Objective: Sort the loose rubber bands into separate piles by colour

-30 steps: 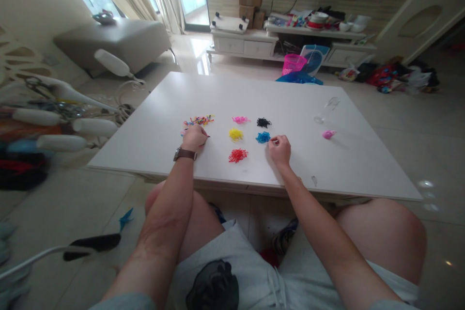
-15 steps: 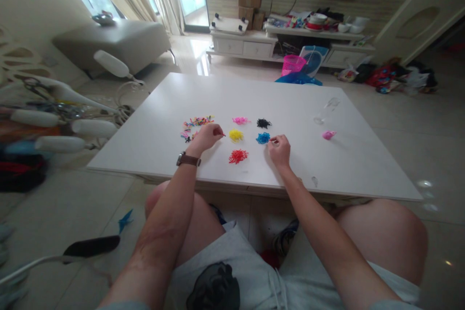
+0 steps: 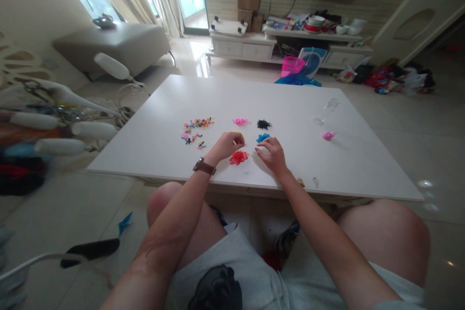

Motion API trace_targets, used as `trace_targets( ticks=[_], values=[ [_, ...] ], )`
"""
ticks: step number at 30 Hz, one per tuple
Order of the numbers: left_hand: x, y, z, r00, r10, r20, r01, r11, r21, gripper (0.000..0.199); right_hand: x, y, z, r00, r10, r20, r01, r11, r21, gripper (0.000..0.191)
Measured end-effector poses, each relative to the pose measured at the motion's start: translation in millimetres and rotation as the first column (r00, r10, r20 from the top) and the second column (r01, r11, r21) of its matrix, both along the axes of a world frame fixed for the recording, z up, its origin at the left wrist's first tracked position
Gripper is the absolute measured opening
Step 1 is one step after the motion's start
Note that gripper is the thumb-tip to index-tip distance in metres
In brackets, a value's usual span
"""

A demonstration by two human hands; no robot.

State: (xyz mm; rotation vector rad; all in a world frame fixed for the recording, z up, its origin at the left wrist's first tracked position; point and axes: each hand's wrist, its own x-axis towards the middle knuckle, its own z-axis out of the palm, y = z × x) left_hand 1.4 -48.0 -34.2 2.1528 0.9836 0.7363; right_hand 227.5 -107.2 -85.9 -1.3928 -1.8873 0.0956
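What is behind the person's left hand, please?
The far edge of a yellow pile shows past the left hand; most of it is covered. Farther back, the pink pile is in plain view.

Stringy pink pile (image 3: 241,121), black pile (image 3: 264,124), half-covered blue pile (image 3: 263,137) and red pile (image 3: 239,158) are heaped loosely, yellow pile (image 3: 238,131) mostly hidden. Multicoloured scatter (image 3: 199,123) is kinda strewn out left of those.
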Motion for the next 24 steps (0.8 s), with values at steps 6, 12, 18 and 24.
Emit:
trace_targets(
  ticks=[6, 12, 18, 24],
  values=[
    [12, -4, -8.9, 0.998, -0.051, 0.033, 0.05, 0.999, 0.003, 0.007, 1, 0, -2.5, 0.996, 0.086, 0.034, -0.089, 0.992, 0.087, 0.019],
    [17, -7, -9.3, 0.996, -0.077, 0.051, 0.078, 0.997, -0.024, 0.006, 1, 1, -4.7, 0.991, 0.123, 0.058, -0.129, 0.986, 0.108, 0.016],
    [17, -7, -9.7, 0.994, -0.093, 0.056, 0.094, 0.995, -0.023, 0.006, 1, 1, -5.9, 0.986, 0.161, 0.038, -0.164, 0.979, 0.119, 0.013],
    [18, -7, -13.7, 0.995, -0.094, 0.042, 0.095, 0.995, -0.028, 0.007, 0, 1, -6.3, 0.986, 0.164, 0.025, -0.166, 0.979, 0.118, 0.01]
  ],
)
